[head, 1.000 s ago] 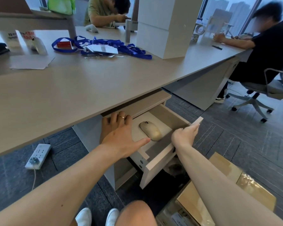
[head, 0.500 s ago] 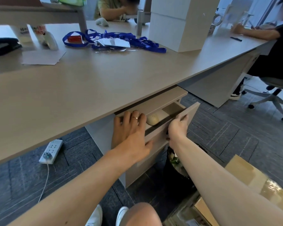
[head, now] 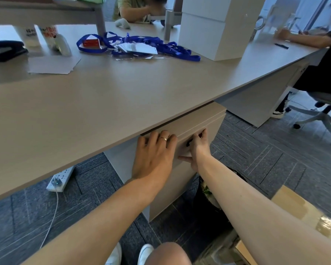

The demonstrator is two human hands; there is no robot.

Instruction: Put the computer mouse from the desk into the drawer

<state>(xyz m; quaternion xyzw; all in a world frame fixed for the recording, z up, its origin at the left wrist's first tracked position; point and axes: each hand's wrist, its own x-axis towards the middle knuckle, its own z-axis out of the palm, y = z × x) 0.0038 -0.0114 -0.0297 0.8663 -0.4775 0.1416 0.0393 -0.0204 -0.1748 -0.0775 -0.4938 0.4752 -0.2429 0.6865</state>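
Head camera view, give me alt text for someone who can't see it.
Both hands press on a closed drawer under a desk: left hand flat on the left, right hand on the front. No mouse shows. Blue lanyards and a white box sit on the desk.

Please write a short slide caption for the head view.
Both hands, left and right, press against the closed drawer under the desk.

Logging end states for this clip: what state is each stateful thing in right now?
Beige wooden drawer: pushed shut, front flush with the cabinet.
Computer mouse: not visible.
Left hand: flat, fingers spread against the cabinet beside the drawer, holding nothing.
Right hand: fingers pressed on the drawer front, holding nothing.
White power strip: lying on the floor, something plugged in.
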